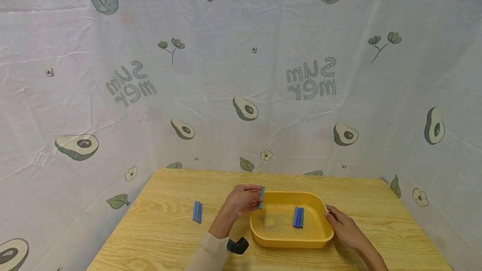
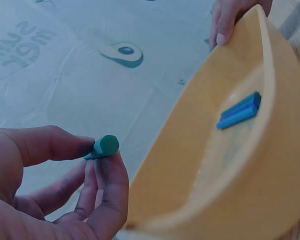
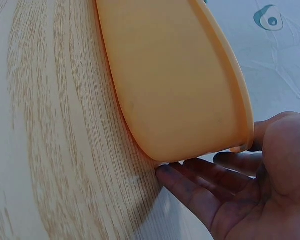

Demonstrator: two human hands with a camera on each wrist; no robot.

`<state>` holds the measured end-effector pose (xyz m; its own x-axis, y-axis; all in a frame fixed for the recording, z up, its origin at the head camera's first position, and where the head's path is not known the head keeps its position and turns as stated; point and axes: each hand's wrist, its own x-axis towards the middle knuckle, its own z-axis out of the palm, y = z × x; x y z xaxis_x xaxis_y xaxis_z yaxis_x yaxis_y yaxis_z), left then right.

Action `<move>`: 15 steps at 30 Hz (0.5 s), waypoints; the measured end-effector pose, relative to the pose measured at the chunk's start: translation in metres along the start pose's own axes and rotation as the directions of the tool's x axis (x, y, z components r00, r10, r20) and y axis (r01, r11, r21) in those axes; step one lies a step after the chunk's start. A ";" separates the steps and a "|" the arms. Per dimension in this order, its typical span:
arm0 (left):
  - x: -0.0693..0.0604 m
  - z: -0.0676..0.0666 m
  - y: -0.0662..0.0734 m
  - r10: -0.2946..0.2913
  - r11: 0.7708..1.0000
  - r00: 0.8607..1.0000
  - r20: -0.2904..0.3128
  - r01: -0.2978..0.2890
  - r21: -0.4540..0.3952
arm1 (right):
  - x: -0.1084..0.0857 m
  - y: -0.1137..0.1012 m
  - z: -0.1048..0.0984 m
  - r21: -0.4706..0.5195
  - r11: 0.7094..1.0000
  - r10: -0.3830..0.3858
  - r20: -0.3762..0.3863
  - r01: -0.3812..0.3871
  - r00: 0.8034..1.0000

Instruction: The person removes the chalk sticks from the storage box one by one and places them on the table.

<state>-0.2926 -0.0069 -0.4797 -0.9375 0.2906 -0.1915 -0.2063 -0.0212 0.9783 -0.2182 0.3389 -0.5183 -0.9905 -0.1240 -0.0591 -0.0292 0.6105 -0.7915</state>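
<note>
My left hand [image 1: 240, 201] pinches a green chalk stick [image 1: 262, 199] between thumb and fingers, above the left rim of a yellow plastic tub [image 1: 290, 244]. In the left wrist view the chalk's flat end faces the camera, and the fingertips [image 2: 106, 167] look smudged. At the tub's right end my right hand [image 1: 345, 230] grips the rim, thumb over the edge and fingers against the outer wall, as the right wrist view shows. Inside the tub lie three chalk sticks [image 1: 298, 217], blue and green, side by side.
Left of the tub, three more sticks [image 1: 197, 212], blue, green and purple, lie together on the wooden table [image 1: 162, 216]. A black device [image 1: 237, 246] sits at my left wrist. Behind the table hangs a pale printed sheet [image 1: 214, 70].
</note>
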 end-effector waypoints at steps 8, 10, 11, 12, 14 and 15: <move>-0.008 -0.027 -0.004 0.027 1.000 1.000 -0.011 -0.027 -0.003 | 0.001 -0.002 0.000 -0.003 1.000 0.023 -0.002 -0.023 1.000; -0.010 -0.033 -0.004 0.031 1.000 0.999 -0.017 -0.031 -0.001 | 0.001 -0.002 0.000 0.003 1.000 0.029 -0.002 -0.029 1.000; -0.011 -0.036 -0.003 0.032 0.999 0.999 -0.020 -0.032 0.003 | 0.001 -0.002 0.001 0.004 0.999 0.033 -0.001 -0.033 0.999; -0.012 -0.039 -0.003 0.035 0.999 0.999 -0.024 -0.035 0.008 | 0.001 -0.003 0.001 0.004 0.999 0.033 -0.001 -0.033 0.999; -0.013 -0.045 -0.003 0.042 0.999 0.999 -0.025 -0.042 0.010 | 0.001 -0.003 0.001 0.005 1.000 0.031 0.001 -0.031 1.000; -0.014 -0.048 -0.002 0.045 0.999 0.999 -0.025 -0.045 0.010 | 0.000 -0.003 0.001 0.007 1.000 0.027 0.002 -0.027 1.000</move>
<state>-0.2925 -0.0569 -0.4832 -0.9526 0.2654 -0.1487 -0.1611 -0.0251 0.9866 -0.2184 0.3361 -0.5161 -0.9907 -0.1088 -0.0818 -0.0013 0.6085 -0.7936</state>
